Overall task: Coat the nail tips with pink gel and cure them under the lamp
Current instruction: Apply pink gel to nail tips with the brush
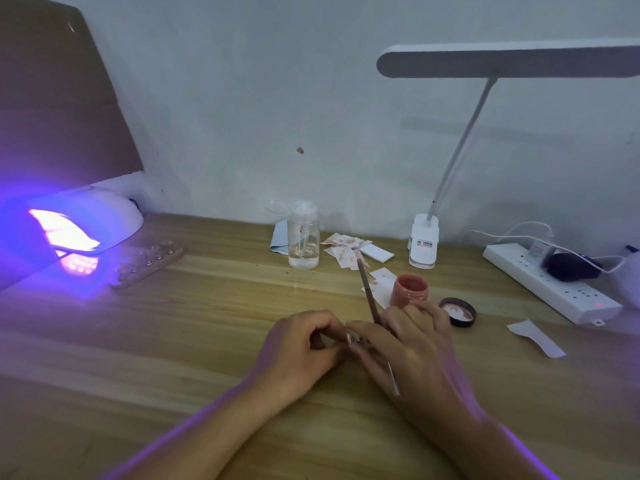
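Nearest the camera, two forearms reach in over the wooden table (173, 341), and the hands meet at its middle. The left hand (301, 344) has its fingers curled in, thumb and fingertips pinching a small nail tip (349, 337). That tip is mostly hidden between the two hands, so its colour is hard to judge. The right hand (415, 348) lies knuckles up against the left, its fingers closed on a thin brush (372, 306). The brush handle slants up and away past the knuckles, and the other end runs back over the hand.

Just beyond the right hand stands the open jar of pink gel (410, 289). Its black lid (458, 311) lies upturned beside it to the right. A slip of white paper (536, 337) lies further right.

Further back, pink-stained wipes (346, 247) are scattered near a clear pump bottle (303, 237), which holds a little liquid. The white desk lamp (424, 240) stands right of them, its neck curving up to a long flat head. A white power strip (550, 282) runs along the right edge with a plug and cable in it.

At far left the curing lamp (86, 220) glows violet, casting purple light over the table. A holder strip (149, 261) carrying clear tips lies just beside its mouth. A brown board (52, 98) leans behind it on the pale wall (242, 98).
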Tool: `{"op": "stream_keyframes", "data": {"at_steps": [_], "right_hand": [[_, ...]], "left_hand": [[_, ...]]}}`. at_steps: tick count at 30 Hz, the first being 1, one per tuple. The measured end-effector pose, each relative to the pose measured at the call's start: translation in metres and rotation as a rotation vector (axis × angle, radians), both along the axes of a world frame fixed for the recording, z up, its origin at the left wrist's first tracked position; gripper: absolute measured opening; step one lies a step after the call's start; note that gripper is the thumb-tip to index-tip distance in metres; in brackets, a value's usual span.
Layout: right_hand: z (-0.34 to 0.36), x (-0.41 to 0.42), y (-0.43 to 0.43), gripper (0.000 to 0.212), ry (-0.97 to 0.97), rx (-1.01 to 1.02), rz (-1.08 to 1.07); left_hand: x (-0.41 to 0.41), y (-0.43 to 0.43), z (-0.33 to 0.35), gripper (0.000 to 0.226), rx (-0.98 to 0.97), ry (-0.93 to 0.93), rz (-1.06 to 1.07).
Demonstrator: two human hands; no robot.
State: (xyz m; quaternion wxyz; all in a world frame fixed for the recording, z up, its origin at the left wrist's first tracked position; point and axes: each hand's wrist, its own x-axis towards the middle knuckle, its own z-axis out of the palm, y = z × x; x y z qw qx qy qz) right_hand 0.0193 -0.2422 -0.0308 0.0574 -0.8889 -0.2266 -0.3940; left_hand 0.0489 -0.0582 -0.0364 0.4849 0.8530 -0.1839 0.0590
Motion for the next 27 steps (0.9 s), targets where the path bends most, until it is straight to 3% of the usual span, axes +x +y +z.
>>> {"op": "stream_keyframes", "data": {"at_steps": [20, 27], "right_hand": [[0.0023, -0.0047, 0.0038, 0.029, 0.106, 0.019, -0.038], [0.0031, -0.005, 0.0044, 0.026, 0.15, 0.072, -0.033]], "left_hand": [[0.0023, -0.0017, 0.0032, 0.019, -0.009, 0.056, -0.021], [0.0006, -0.0017, 0.0046, 0.01, -0.002, 0.048, -0.019]]}}
